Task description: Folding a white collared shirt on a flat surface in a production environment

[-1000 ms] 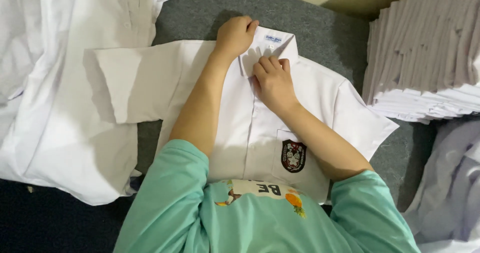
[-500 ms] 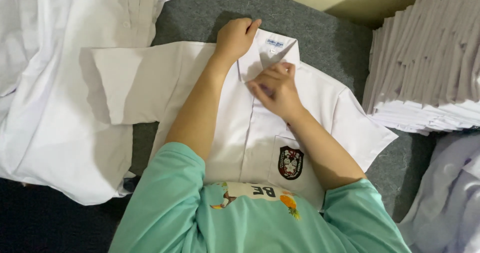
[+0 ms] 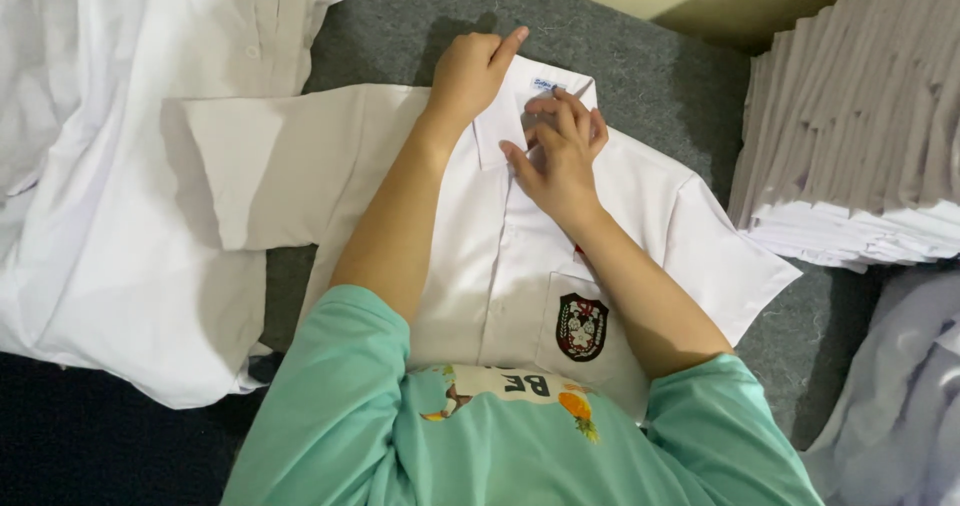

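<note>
My right hand [image 3: 560, 151] pinches the top of the placket just below the collar, fingertips bunched tight on the cloth near the uppermost button, though I cannot make out the button itself under my fingers. My left hand [image 3: 470, 66] presses the left collar wing flat, fingers curled with the forefinger stretched toward the collar's back edge — it pins rather than grips.

The white short-sleeved shirt [image 3: 480, 266] lies face up on the grey carpet [image 3: 640, 56] straight ahead of me, collar away from my body, its hem tucked under my green top. The chest pocket with its dark crest badge [image 3: 581, 326] sits beside my right forearm. One sleeve spreads out to my left, the other to my right.

A heap of loose white shirts [image 3: 110, 216] overlaps that left sleeve's end, and a tall stack of folded shirts [image 3: 860, 136] stands well to the right.

I judge the risk is at the collar: if my left hand lets up, the wing could spring and skew the neckline. Tugging the placket too hard could drag the front crooked — or wrinkle it under my forearms.
</note>
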